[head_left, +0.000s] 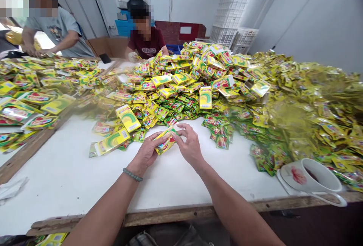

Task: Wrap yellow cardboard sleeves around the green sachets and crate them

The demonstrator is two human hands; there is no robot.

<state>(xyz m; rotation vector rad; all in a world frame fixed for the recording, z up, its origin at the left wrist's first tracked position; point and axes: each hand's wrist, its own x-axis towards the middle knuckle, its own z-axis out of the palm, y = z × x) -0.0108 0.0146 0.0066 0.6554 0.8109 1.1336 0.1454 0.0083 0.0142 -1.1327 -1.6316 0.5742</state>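
Observation:
A small yellow box [165,145] with a red and green print is between my two hands, above the white table. My left hand [149,149], a beaded bracelet at its wrist, grips the box from the left with the thumb across its front. My right hand [188,144] pinches the upper right end of the box with thumb and fingers. Just left of the hands lie two more yellow boxes [128,118], one tilted over the heap. Behind the hands, small green sachets [181,106] spill from the pile, with a cluster of sachets [218,125] to the right.
A tall heap of yellow boxes [195,64] stands ahead. Yellow sachets [320,106] mound up on the right. A white cup [295,176] with dark liquid sits near the table's wooden edge [170,217]. A wooden strip [36,144] borders the left pile. Two people work opposite.

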